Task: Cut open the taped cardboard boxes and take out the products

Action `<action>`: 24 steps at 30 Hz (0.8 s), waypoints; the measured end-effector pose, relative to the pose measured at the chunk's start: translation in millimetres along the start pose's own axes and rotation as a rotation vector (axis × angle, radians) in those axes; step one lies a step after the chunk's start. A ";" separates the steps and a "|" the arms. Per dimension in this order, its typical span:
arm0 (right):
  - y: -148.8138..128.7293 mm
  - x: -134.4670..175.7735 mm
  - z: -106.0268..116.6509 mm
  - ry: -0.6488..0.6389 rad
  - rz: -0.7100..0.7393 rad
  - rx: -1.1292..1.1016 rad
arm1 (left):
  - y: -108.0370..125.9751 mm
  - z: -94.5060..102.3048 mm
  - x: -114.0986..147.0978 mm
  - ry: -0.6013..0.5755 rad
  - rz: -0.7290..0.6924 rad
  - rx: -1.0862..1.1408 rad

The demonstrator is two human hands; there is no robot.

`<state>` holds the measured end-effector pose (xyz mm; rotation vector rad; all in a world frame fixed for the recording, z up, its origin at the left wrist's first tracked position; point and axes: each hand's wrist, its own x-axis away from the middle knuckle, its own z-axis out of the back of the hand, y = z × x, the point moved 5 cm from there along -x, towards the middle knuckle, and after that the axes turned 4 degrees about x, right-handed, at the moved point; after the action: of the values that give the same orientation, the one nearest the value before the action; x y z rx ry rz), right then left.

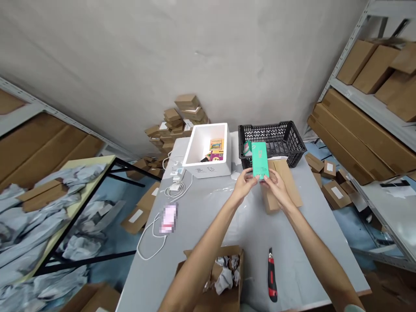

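A: The left hand (pixel 243 186) and right hand (pixel 277 188): state of grip?
B: Both curled partly closed, clasping the lower end of a green box (pixel 259 158).
A: Its position?
B: Above the counter (pixel 248 229), just before the black plastic crate (pixel 296 151); a utility knife (pixel 272 276) lies nearer the person.

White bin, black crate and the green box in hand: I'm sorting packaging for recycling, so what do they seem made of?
White bin: probably matte foam, judging by its thick walls.
Black crate: likely smooth moulded plastic, given its lattice sides.
Green box: perhaps smooth printed card, from its flat faces and crisp edges, though plastic is possible.
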<state>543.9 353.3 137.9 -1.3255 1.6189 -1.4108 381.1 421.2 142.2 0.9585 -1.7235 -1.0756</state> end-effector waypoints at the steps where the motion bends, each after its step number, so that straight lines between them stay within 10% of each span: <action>1: -9.3 -20.8 -2.0 0.017 0.035 -0.004 | 11.5 -8.3 -19.8 0.001 -0.022 -0.006; 7: -55.1 -131.4 -16.0 0.163 0.009 0.061 | 76.4 -31.3 -106.3 0.135 -0.117 -0.191; 11: -42.3 -143.6 -15.6 0.204 -0.088 0.119 | 79.3 -1.8 -102.4 0.225 -0.133 -0.310; 15: -2.4 -81.6 -2.7 0.152 -0.172 0.165 | 48.1 55.1 -28.1 0.240 -0.160 -0.408; 24: 95.3 171.4 25.2 -0.082 -0.442 0.206 | -36.9 243.3 234.4 0.582 -0.088 -0.786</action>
<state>485.5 177.7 68.3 -1.6559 1.1320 -1.6975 83.2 261.0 108.8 0.7251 -0.6894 -1.2298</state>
